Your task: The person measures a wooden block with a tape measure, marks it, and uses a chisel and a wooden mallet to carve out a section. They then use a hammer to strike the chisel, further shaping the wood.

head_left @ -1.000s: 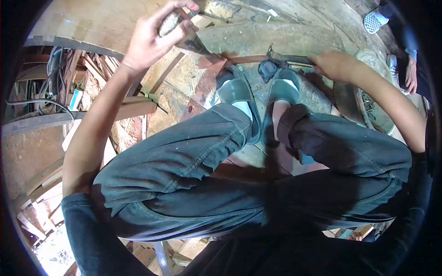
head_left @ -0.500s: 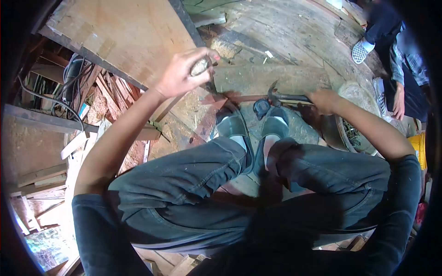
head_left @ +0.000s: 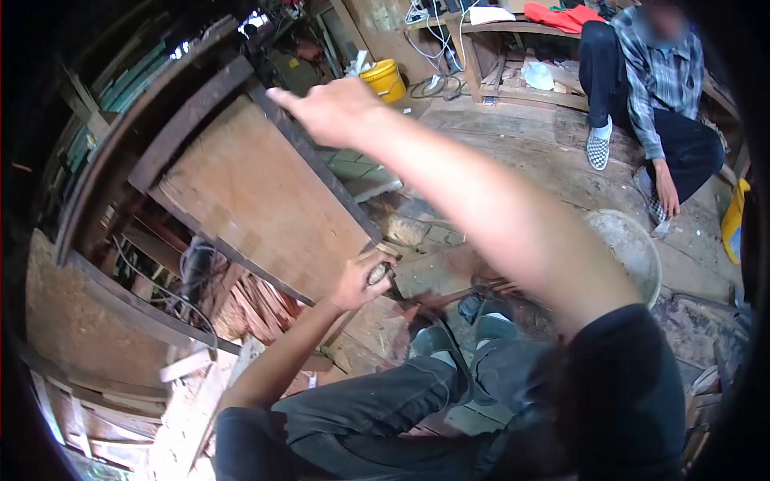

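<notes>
My left hand (head_left: pixel 365 280) is closed around a pale, rounded lump (head_left: pixel 377 275) beside the lower end of a brown wooden panel (head_left: pixel 261 192) with a dark frame. Across the view reaches my right arm, slightly blurred. At its end, my right hand (head_left: pixel 333 112) is over the upper part of the panel's dark edge, index finger stretched out and nothing visible in it; whether it touches the frame I cannot tell. Between my feet and the panel, a small dark round object (head_left: pixel 469 306) lies on the floor.
A person (head_left: pixel 658 104) in a checked shirt sits at the upper right, one hand near the floor. A round tub (head_left: pixel 654 264) stands right of my arm. Yellow buckets (head_left: pixel 385 80), a low bench (head_left: pixel 529 98), split wood (head_left: pixel 269 303) and cables surround the area.
My right hand has left the hammer by my feet and swung up and left over the panel. The view has tilted up, showing more of the room. My left hand still grips the lump.
</notes>
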Tool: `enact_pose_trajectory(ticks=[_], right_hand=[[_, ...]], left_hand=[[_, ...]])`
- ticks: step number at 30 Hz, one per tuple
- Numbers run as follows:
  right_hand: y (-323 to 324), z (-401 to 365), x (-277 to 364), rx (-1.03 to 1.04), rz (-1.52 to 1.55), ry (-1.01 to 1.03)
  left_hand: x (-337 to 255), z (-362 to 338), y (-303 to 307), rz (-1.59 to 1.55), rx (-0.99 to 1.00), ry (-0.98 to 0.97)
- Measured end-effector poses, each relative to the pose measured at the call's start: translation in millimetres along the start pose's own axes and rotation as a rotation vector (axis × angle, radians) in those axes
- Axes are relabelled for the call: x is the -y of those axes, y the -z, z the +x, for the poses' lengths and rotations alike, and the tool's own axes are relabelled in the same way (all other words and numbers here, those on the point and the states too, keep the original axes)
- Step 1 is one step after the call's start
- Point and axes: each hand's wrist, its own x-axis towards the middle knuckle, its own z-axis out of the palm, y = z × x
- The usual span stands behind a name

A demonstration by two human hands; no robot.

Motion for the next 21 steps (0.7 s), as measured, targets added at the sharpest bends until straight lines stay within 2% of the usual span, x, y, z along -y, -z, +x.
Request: enact_pose_trajectory(ticks=[2,3,4,7,9,11,13,15,17,18,19,20,21], right_hand=[[8,27,23,-0.095,0.084,-0.067],[14,36,33,-0.129,0.091,-0.099],[20,42,42,-0.158,0.112,-0.113],[29,46,58,-0.235,0.092,-0.094],[37,43,66,-0.274,0.038,-0.046],[50,41,65,-0.341,-0.104,0.099],[71,44,53,-0.373,-0.215,0.210],[105,56,18,-0.435,-0.382,0.530],[142,74,-30,-0.389,-0.415,0.521],[172,72,-54,-0.372,-0.535,0.420],[226,70,-64,0.058,-0.419,0.025],[229,70,-99,-0.610,-0.040,-0.181],[258,93,-165,-0.431,-0.316,-0.502]], left_hand=[[-3,4,3,-0.022,0.079,0.102],[7,5,-2,-0.058,0.026,-0.012],[26,-1,-14,-0.070,0.012,-0.003],[34,-8,-13,-0.057,0.017,0.021],[15,3,-3,0.079,0.152,0.091],[19,4,-5,0.036,0.079,-0.004],[-4,14,4,0.064,0.179,0.048],[4,15,1,0.060,0.177,0.064],[7,13,-2,0.034,0.173,0.065],[14,10,-6,0.068,0.180,0.060],[13,8,-6,0.071,0.162,0.055],[10,7,-4,0.071,0.138,0.028],[6,6,-1,0.067,0.120,0.005]])
